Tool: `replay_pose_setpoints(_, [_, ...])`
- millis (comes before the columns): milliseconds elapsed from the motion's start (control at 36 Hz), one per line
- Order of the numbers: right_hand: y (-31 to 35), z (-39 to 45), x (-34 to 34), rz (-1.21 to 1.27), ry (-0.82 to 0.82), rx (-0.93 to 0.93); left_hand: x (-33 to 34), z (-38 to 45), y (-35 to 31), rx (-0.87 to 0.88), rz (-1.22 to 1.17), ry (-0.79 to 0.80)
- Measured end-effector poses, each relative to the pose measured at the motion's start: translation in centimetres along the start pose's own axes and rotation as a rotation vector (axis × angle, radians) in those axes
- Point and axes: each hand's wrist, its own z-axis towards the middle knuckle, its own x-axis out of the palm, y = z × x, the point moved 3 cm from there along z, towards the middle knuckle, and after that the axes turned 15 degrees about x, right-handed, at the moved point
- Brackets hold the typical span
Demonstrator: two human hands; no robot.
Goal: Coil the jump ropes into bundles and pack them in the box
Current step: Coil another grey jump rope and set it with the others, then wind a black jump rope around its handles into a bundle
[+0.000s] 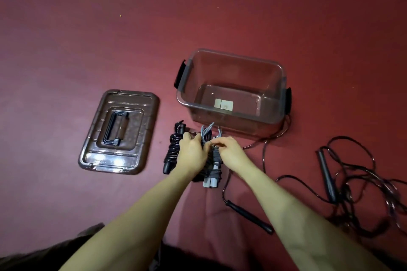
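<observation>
1. The left hand [191, 152] grasps a grey jump rope bundle [211, 167], its grip curled round the wrapped cord.
2. The right hand [229, 150] pinches the thin grey cord end at the bundle's top.
3. A coiled black bundle [172, 149] lies just left, on the maroon floor [88, 39].
4. The clear, rounded plastic box [233, 92] (black side latches) stands just behind; its ribbed lid [120, 131] lies apart, left.
5. Loose black ropes [356, 182] tangle at right.
</observation>
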Motion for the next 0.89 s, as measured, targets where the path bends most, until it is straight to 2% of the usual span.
replay_pose_setpoints(83, [-0.8, 0.7, 0.5, -0.047, -0.010, -0.003, 0.0, 0.2, 0.1, -0.018, 0.027, 0.033])
replay_pose_setpoints(250, [-1.1, 0.0, -0.3, -0.018, -0.069, -0.022, -0.9, -0.6, -1.1, 0.073, 0.157, -0.062])
replay_pose_setpoints(417, [-1.8, -1.9, -3.2, 0.076, -0.154, -0.037, -0.5, -1.4, -4.0, 0.180, 0.100, 0.025])
replay_pose_setpoints(694, [-7.9, -6.0, -11.6, 0.286, -0.436, 0.074, 3.8, -2.0, -13.6, 0.395, 0.011, 0.193])
replay_pose_setpoints(889, [-12.7, -7.5, -16.7, 0.077, -0.669, 0.179, 7.6, -0.9, -19.0, 0.496, 0.040, 0.264])
